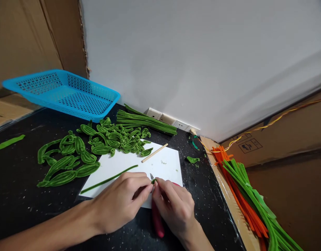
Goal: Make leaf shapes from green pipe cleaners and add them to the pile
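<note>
My left hand point(122, 200) and my right hand point(176, 205) meet above a white sheet of paper point(95, 181). Their fingertips pinch a short piece of green pipe cleaner point(153, 181) between them, mostly hidden by the fingers. Beneath my right hand lie pliers with red handles point(158, 223), their metal tip pointing away from me. A single straight green pipe cleaner point(109, 179) rests on the paper beside my left hand. Farther back on the sheet is a thin wooden stick point(154, 153). Leaf shapes bent from green pipe cleaner point(115, 139) are heaped over the paper's far edge.
More leaf shapes point(62, 176) lie on the black tabletop at left. A blue perforated basket point(79, 101) stands behind them. A bundle of green pipe cleaners point(147, 122) lies by the wall sockets point(167, 119). Orange strips point(241, 198) and bright green strips point(257, 198) are at right.
</note>
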A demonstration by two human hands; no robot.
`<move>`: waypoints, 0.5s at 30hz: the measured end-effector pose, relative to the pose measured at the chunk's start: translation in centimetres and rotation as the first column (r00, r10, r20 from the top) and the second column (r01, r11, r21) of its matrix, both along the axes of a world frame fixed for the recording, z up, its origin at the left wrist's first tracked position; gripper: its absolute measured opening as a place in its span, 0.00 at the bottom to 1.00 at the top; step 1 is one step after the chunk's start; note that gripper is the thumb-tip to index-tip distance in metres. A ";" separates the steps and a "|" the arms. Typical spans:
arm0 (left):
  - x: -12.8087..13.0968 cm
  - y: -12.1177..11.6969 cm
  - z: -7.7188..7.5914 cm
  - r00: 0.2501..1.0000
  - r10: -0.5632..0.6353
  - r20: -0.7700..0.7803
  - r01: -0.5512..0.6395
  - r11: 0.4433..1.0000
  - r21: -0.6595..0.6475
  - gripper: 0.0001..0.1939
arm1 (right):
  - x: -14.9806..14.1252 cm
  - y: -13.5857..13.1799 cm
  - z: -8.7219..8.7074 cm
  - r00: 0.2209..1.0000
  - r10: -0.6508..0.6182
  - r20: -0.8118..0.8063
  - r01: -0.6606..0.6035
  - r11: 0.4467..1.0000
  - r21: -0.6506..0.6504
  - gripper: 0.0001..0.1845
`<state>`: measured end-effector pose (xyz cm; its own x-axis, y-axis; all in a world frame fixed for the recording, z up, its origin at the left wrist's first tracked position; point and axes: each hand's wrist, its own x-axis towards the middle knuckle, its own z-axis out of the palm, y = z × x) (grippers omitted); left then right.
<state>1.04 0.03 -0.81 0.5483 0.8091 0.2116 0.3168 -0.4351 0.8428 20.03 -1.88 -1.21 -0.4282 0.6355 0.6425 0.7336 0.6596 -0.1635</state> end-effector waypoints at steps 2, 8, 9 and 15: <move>0.1 0.0 0.1 0.998 0.045 0.031 -0.042 0.996 -0.074 0.17 | 0.0 0.1 0.1 0.999 -0.010 -0.045 0.009 0.999 -0.035 0.07; 0.3 0.4 0.7 0.939 0.027 0.343 0.185 0.801 -0.569 0.19 | 0.0 0.1 0.4 0.980 -0.048 -0.192 0.027 0.994 -0.109 0.06; 0.3 0.5 0.7 0.922 0.037 0.386 0.230 0.748 -0.622 0.21 | 0.0 0.1 0.3 0.978 -0.046 -0.205 0.023 0.993 -0.115 0.07; 0.6 0.8 0.4 0.886 0.079 0.456 0.302 0.649 -0.699 0.22 | 0.1 0.3 0.1 0.962 -0.022 -0.272 0.004 0.998 -0.068 0.10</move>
<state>1.61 0.79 -0.43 0.6562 0.7281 -0.1983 -0.1464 0.3806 0.9131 20.14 -1.63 -1.06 -0.2342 0.6849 0.6899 0.6634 0.6314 -0.4016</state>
